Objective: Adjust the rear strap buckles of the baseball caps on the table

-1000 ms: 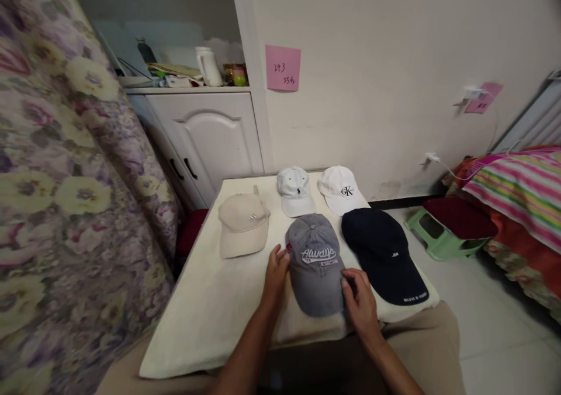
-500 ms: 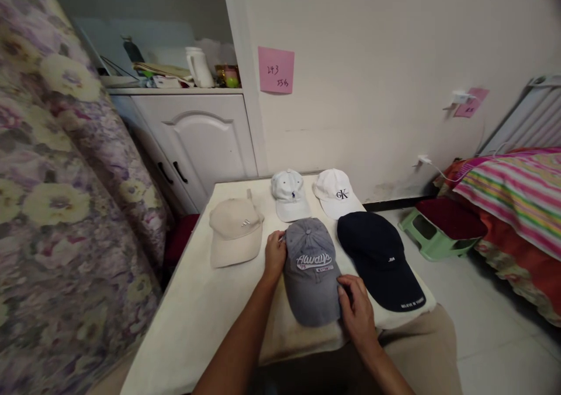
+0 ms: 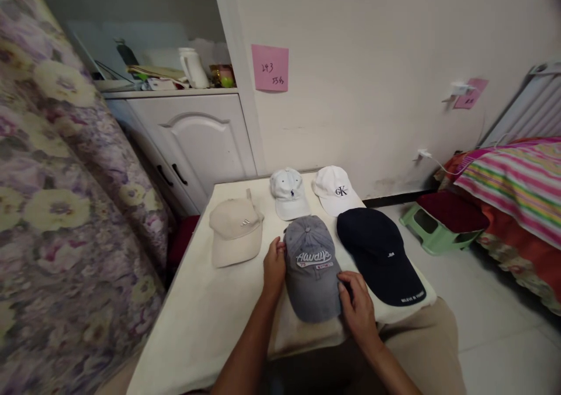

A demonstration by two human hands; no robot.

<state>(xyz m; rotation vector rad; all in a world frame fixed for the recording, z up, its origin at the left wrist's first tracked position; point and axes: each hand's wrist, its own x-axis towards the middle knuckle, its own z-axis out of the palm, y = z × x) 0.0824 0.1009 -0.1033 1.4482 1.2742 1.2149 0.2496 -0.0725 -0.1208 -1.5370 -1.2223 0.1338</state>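
Grey cap (image 3: 313, 295), one, laid brim toward the wearer at the near part of the cloth-covered surface (image 3: 205, 319), between both hands. Front lettering: "Always" in white script, "75" in red beneath; small patch alongside, wording too fine to read.

Left hand (image 3: 274, 269): at the crown's left edge, grip partly curled; whether it pinches the cloth cannot be told.

Right hand (image 3: 357, 304): at the brim's right edge, thumb and forefinger slightly parted; whether this grip has hold of the brim cannot be told.

Navy cap (image 3: 372, 237), right of the grey: small white emblem, indistinct; brim edge lettered "BELIEVE IN", last word blurred.

White cap (image 3: 328, 184), far right: dark "CK" monogram.

Pale blue cap (image 3: 287, 193), behind the grey: dark-blue horse-and-rider emblem.

Beige cap (image 3: 234, 228), left: slanted-bar emblem.

Pink note (image 3: 270, 68), on wall: handwritten "243", characters below.

Second pink note (image 3: 472, 96), behind a white plug: marks illegible.
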